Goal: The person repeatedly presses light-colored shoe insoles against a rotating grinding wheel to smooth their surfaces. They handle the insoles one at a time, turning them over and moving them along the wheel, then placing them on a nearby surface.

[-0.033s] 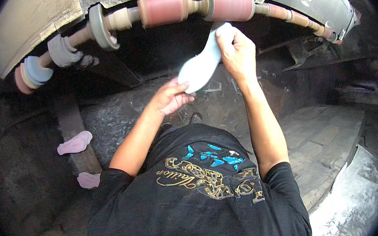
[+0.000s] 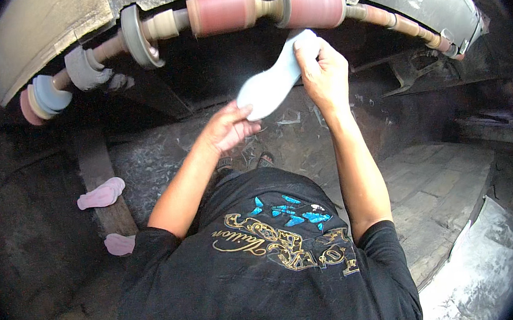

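Probably a workshop: grimy sanding-drum shaft (image 2: pixel 224 14), dust.

Left hand (image 2: pixel 227 127) pinching, right hand (image 2: pixel 322 73) gripping (raised higher), forearms outstretched

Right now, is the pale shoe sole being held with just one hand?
No, the left hand grips its lower end and the right hand its upper end, so both hold the sole.

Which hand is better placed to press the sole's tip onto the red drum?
Right. The right hand grips the pale blue shoe sole at its upper end, right beside the red sanding drum. The left hand holds the lower end, farther from it.
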`<control>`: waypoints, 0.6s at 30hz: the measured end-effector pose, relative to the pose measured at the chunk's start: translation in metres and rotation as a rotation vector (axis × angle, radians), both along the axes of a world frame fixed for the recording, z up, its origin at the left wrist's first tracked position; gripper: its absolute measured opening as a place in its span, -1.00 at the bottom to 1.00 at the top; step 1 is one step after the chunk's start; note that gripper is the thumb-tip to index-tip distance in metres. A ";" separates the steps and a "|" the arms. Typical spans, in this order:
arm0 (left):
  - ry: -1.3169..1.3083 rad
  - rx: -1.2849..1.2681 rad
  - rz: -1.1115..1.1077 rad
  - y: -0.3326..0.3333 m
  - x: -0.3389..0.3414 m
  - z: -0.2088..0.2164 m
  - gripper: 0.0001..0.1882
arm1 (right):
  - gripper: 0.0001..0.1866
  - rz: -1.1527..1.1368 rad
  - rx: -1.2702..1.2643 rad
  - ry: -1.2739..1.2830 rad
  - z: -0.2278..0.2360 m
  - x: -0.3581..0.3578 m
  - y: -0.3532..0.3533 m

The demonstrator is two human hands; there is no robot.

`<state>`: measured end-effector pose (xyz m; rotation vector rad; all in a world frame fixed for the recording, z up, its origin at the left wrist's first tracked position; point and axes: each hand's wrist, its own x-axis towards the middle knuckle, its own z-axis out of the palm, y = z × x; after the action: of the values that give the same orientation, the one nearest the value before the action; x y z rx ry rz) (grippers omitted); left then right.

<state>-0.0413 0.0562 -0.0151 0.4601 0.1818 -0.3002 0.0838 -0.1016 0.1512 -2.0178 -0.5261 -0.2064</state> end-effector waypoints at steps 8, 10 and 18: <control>-0.156 -0.137 0.260 0.046 0.102 0.006 -0.52 | -0.73 0.021 0.075 0.092 0.011 -0.002 -0.003; 0.072 -0.291 0.397 0.044 0.125 0.023 -0.58 | -0.73 0.028 0.102 0.105 0.014 -0.002 -0.005; -0.275 -0.220 0.278 0.017 0.147 0.058 -0.59 | -0.78 0.009 -0.019 -0.064 0.052 -0.022 -0.028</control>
<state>0.1054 0.0736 0.0425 0.2500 -0.0562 0.0179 0.0620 -0.1295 0.2037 -2.0322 -0.5792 -0.2625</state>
